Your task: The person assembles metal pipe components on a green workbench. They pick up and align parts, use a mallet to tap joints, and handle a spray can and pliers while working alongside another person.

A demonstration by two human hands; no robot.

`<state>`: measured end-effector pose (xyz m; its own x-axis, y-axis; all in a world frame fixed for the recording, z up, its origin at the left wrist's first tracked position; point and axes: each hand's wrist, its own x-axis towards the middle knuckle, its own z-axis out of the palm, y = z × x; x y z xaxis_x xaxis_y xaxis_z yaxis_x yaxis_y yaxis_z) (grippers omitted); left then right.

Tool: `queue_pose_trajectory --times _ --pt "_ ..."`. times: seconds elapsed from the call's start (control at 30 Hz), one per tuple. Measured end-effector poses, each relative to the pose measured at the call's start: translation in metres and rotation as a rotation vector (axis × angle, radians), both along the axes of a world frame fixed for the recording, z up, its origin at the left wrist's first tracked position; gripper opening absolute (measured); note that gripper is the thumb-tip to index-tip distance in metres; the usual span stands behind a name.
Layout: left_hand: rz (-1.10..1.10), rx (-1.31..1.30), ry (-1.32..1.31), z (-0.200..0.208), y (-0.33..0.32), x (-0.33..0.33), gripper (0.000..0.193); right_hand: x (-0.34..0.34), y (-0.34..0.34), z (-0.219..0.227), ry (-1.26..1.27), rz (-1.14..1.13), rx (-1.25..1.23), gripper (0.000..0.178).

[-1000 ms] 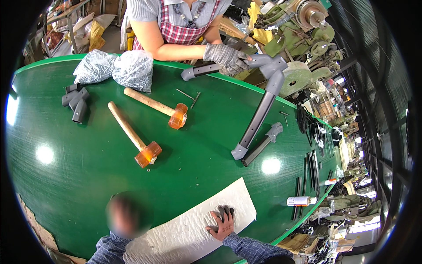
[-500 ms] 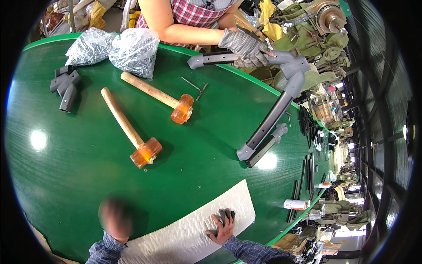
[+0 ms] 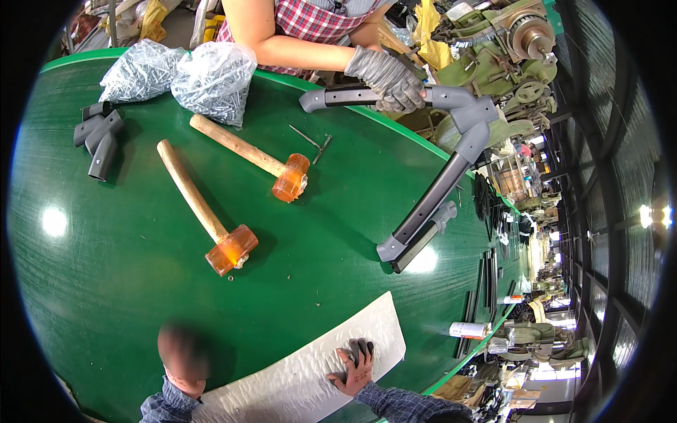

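Off to the left, grey pipe fittings (image 3: 99, 139) sit on the green table (image 3: 331, 261). Nearer me, the left hand (image 3: 185, 356) blurs; I can't tell its grip. Two wooden-handled mallets (image 3: 208, 217) lie beyond it. A crinkled white sheet (image 3: 282, 377) stretches rightward, the right hand (image 3: 357, 365) spread flat on it. Farther right, a co-worker's gloved hand (image 3: 388, 79) touches a jointed tube frame (image 3: 433, 198).
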<state>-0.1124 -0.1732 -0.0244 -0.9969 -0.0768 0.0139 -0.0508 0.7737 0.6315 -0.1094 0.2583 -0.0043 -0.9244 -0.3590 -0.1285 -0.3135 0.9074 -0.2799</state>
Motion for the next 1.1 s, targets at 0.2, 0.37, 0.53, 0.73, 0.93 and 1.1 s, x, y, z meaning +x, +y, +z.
queue_pose_trajectory --times 0.2,0.37,0.53,0.73,0.93,1.1 --pt "-0.047 -0.060 0.203 0.003 0.000 0.006 0.049 0.001 0.001 -0.001 0.011 0.003 0.003 0.078" --pt "0.008 0.116 0.129 0.025 0.004 0.004 0.041 0.000 0.000 0.002 0.018 0.010 0.002 0.079" --pt "-0.025 0.014 0.133 0.027 0.008 0.004 0.042 0.000 0.000 0.006 0.060 0.017 0.010 0.077" --pt "0.090 -0.099 0.227 0.002 0.018 0.008 0.048 0.009 0.006 0.003 0.171 0.011 -0.023 0.068" --pt "0.044 -0.171 0.260 0.035 0.057 0.019 0.047 0.019 0.008 -0.002 0.305 -0.069 -0.215 0.048" --pt "-0.057 -0.138 0.356 0.067 0.164 0.064 0.045 0.091 0.038 0.001 0.259 -0.137 -0.611 0.033"
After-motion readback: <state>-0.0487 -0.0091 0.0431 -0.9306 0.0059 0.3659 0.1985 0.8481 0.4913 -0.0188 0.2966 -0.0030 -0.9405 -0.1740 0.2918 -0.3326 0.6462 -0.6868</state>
